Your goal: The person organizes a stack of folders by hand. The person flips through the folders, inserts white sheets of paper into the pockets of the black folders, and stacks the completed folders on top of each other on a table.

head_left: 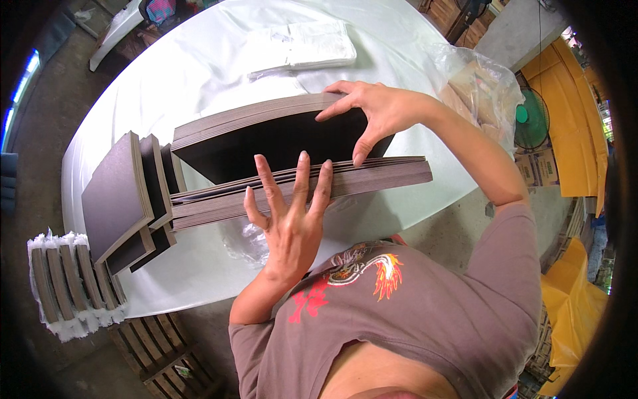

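Observation:
Two thick stacks of black boards with grey edges lie in front of me. The near stack (382, 183) shows its layered edge, and a few boards at its top are slightly apart. Behind it, the far stack (266, 143) turns a black face toward me. My left hand (292, 223) has its fingers spread over the near stack's edge. Above the right part, my right hand (375, 123) is curved and open; its fingers are at the far stack's upper edge, its thumb by the near stack's top. Smaller stacks of black boards (116, 189) sit at the left.
A glossy white cover (153, 86) spans the round-edged table. White plastic packs (299, 46) lie at the back, a clear plastic bag (482, 93) at the right. Boards edged with white fluffy material (63, 286) are at the left rim. A wooden pallet (163, 352) and a fan (531, 116) stand nearby.

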Demonstrator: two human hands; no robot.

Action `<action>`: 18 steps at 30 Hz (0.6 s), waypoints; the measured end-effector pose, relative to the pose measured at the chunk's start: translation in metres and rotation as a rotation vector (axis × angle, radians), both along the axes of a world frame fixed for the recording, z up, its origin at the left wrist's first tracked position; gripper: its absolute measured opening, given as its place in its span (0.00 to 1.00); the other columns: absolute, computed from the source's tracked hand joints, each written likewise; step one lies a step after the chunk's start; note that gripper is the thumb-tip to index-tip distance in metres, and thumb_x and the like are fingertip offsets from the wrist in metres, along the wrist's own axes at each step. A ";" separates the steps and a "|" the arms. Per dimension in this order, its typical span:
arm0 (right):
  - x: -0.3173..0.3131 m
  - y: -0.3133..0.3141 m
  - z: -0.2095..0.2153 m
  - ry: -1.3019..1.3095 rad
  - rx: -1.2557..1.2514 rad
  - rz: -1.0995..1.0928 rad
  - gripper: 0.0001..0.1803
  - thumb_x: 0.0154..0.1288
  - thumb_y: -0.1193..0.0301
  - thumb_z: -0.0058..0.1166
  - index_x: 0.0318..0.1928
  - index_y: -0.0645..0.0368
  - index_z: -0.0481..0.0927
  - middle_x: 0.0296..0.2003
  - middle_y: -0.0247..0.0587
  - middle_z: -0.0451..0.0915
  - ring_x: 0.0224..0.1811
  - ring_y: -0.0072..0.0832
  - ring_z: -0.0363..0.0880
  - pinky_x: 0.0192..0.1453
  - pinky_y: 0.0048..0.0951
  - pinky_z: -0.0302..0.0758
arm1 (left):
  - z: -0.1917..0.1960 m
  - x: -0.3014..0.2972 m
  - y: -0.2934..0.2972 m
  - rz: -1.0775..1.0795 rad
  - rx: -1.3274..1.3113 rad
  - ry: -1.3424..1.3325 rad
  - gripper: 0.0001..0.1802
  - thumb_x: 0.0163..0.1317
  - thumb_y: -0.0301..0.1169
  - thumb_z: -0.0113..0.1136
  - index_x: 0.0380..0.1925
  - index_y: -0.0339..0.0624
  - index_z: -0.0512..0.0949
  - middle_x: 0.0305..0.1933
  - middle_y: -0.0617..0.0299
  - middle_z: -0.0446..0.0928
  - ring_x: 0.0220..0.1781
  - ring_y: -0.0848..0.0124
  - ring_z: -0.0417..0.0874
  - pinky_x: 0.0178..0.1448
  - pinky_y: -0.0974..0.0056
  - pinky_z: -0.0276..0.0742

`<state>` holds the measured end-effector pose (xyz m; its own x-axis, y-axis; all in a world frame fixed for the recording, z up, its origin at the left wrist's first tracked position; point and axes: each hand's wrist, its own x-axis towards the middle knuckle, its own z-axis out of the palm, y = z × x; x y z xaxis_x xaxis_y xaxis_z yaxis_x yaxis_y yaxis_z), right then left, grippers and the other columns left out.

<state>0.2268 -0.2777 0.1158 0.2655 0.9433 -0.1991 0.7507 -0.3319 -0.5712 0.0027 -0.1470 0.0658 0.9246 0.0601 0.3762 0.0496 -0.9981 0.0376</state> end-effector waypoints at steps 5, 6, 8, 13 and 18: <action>0.004 0.003 -0.002 0.028 0.012 -0.009 0.50 0.28 0.49 0.75 0.58 0.53 0.73 0.66 0.60 0.54 0.65 0.52 0.60 0.64 0.41 0.64 | 0.001 0.000 0.002 -0.025 -0.008 0.016 0.29 0.54 0.42 0.61 0.59 0.69 0.70 0.65 0.69 0.67 0.74 0.44 0.43 0.64 0.39 0.37; 0.004 0.003 -0.002 0.035 0.018 -0.008 0.50 0.28 0.50 0.75 0.58 0.53 0.73 0.66 0.60 0.54 0.65 0.52 0.60 0.64 0.41 0.64 | -0.001 0.000 0.003 -0.028 -0.007 0.020 0.29 0.54 0.42 0.61 0.59 0.69 0.70 0.66 0.69 0.66 0.74 0.44 0.42 0.64 0.39 0.37; 0.005 0.003 -0.002 0.070 0.011 -0.033 0.48 0.29 0.53 0.76 0.57 0.52 0.74 0.65 0.56 0.56 0.65 0.48 0.61 0.65 0.40 0.63 | -0.001 0.000 0.003 -0.034 -0.029 0.014 0.27 0.55 0.39 0.60 0.58 0.67 0.71 0.66 0.67 0.66 0.74 0.44 0.43 0.65 0.40 0.36; 0.009 0.004 0.000 0.230 0.080 -0.020 0.37 0.41 0.65 0.70 0.57 0.51 0.75 0.63 0.54 0.60 0.65 0.45 0.62 0.65 0.37 0.63 | 0.000 0.000 0.002 -0.029 -0.072 -0.094 0.25 0.56 0.35 0.57 0.57 0.64 0.73 0.65 0.69 0.66 0.75 0.51 0.43 0.67 0.44 0.34; 0.016 0.002 -0.008 0.154 0.089 0.047 0.25 0.53 0.74 0.59 0.54 0.48 0.77 0.61 0.54 0.64 0.64 0.44 0.62 0.65 0.35 0.64 | -0.011 -0.005 0.005 -0.020 0.125 -0.102 0.30 0.50 0.41 0.66 0.57 0.71 0.72 0.65 0.78 0.66 0.74 0.59 0.48 0.66 0.44 0.34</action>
<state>0.2426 -0.2752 0.1079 0.1936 0.9696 -0.1494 0.6654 -0.2417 -0.7063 -0.0019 -0.1424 0.0550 0.8817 -0.0110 0.4717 0.0322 -0.9960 -0.0834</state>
